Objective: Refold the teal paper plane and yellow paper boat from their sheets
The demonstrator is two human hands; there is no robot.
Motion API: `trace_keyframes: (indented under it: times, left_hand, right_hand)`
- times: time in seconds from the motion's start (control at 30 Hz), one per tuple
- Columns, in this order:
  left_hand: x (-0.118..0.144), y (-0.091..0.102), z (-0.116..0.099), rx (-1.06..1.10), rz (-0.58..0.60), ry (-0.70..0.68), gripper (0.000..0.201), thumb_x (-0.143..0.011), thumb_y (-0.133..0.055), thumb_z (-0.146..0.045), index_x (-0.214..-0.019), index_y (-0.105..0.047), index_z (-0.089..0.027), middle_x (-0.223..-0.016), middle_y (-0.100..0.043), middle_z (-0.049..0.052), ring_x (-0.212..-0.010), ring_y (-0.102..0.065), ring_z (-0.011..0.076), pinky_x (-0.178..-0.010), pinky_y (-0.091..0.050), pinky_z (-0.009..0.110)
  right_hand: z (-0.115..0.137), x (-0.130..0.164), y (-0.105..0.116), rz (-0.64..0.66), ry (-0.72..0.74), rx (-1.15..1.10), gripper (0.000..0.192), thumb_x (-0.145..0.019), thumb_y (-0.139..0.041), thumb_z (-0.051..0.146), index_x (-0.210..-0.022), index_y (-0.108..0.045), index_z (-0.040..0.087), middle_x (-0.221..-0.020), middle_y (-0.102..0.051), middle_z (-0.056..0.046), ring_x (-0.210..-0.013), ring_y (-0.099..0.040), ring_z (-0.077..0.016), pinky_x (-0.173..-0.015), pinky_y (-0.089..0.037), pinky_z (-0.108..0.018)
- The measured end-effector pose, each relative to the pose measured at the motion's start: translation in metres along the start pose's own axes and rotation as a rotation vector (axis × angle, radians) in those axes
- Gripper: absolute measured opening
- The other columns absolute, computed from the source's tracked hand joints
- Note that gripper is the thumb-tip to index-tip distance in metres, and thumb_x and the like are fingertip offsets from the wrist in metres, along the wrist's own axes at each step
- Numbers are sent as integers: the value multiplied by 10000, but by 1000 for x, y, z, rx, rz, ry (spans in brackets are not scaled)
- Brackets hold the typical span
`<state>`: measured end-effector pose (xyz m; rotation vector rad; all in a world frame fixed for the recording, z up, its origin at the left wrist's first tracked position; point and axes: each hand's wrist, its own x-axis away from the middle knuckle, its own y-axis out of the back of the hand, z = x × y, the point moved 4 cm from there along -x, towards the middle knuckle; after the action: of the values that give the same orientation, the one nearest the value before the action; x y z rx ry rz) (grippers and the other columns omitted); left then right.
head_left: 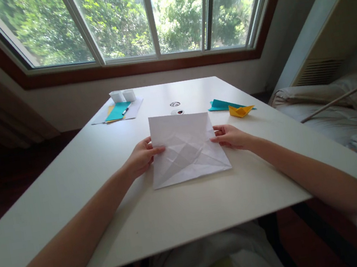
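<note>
Both hands rest at the sides of a creased white paper sheet lying flat on the white table. Left hand sits at the sheet's left edge, fingers curled loosely with the tips pressing onto the paper margin; it pinches nothing that I can make out. Right hand mirrors it at the right edge, fingers bent and touching the border, thumb toward the sheet.

Between the two hands the sheet is roughly square, so it has no clear long axis; its edges run nearly straight away from the person, turned slightly so the near left corner sits closest to the body. Fold lines cross its middle in diagonals.

Beyond the right hand, a little farther out, lie a yellow folded paper boat and a teal paper piece, touching each other. Well beyond the left hand, near the far table edge, are a teal sheet with a pen on it and two small white cups. Bare tabletop spreads wide outside the left hand and toward the near edge; the right table edge is near the right forearm.
</note>
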<state>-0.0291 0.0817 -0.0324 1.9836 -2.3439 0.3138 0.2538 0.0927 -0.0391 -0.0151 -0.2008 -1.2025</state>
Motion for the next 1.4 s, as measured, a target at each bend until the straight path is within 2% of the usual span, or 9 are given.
trace_keyframes:
  times: [0.1,0.3,0.47,0.6,0.7,1.0,1.2,1.3,1.4]
  left_hand:
    - [-2,2,1,21,-3,17,545,-510,-816,-141,-1011,-602,-125,-875,-701,70,-735,-666,169,-648,-555,243]
    - [-3,4,5,-36,16,75,453,-485,-831,-164,-899,-657,-112,-899,-701,80,-749,-660,163,-675,-546,237]
    - [-6,9,0,-151,35,-52,400,-490,-812,-227,-852,-680,-121,-898,-703,72,-808,-652,195,-781,-519,313]
    - [-7,13,-8,-488,10,-193,229,-563,-731,-282,-741,-687,-145,-752,-701,29,-747,-639,204,-703,-504,304]
    - [-8,14,-13,-778,0,-307,157,-619,-645,-279,-726,-696,-175,-766,-704,22,-787,-629,214,-712,-484,291]
    - [-7,15,-16,-1231,176,-568,302,-706,-447,-189,-811,-726,-236,-967,-678,39,-988,-561,211,-926,-415,349]
    - [10,-9,-18,-1454,184,-643,304,-783,-437,-201,-933,-696,-253,-1098,-634,40,-1134,-464,253,-975,-363,440]
    - [26,-33,-14,-1427,333,-709,300,-856,-436,-313,-1066,-645,-264,-1217,-573,53,-1202,-421,252,-1006,-330,436]
    - [35,-48,-6,-1451,450,-676,377,-865,-450,-383,-1218,-546,-294,-1342,-470,59,-1267,-361,259,-1035,-294,425]
  right_hand:
    - [-1,-2,6,23,-29,-78,332,-656,-717,203,-972,-622,169,-1023,-666,-72,-840,-648,-166,-754,-553,-285]
    - [-2,-2,10,36,2,-33,327,-644,-739,278,-939,-637,179,-998,-681,-58,-862,-643,-179,-772,-540,-309]
    - [-1,-5,22,-62,137,136,307,-628,-736,339,-867,-648,167,-911,-700,-45,-796,-645,-185,-714,-532,-320]
    - [2,-8,28,-104,255,375,255,-643,-695,355,-808,-674,162,-833,-705,-35,-770,-637,-189,-704,-508,-313]
    - [5,-8,28,-126,348,576,201,-659,-649,298,-794,-679,153,-813,-697,-37,-764,-623,-189,-664,-487,-291]
    - [8,-3,17,43,464,818,320,-688,-433,106,-843,-696,204,-976,-669,-39,-867,-600,-172,-699,-473,-276]
    - [20,10,4,56,597,1080,325,-763,-434,91,-880,-706,225,-1027,-653,-56,-971,-558,-208,-862,-447,-365]
    - [28,19,-10,54,693,1128,289,-830,-436,156,-954,-688,224,-1040,-650,-66,-979,-551,-217,-869,-440,-388]
    - [31,28,-28,143,743,1126,270,-876,-441,256,-1035,-658,233,-1061,-645,-61,-998,-549,-212,-884,-425,-382]
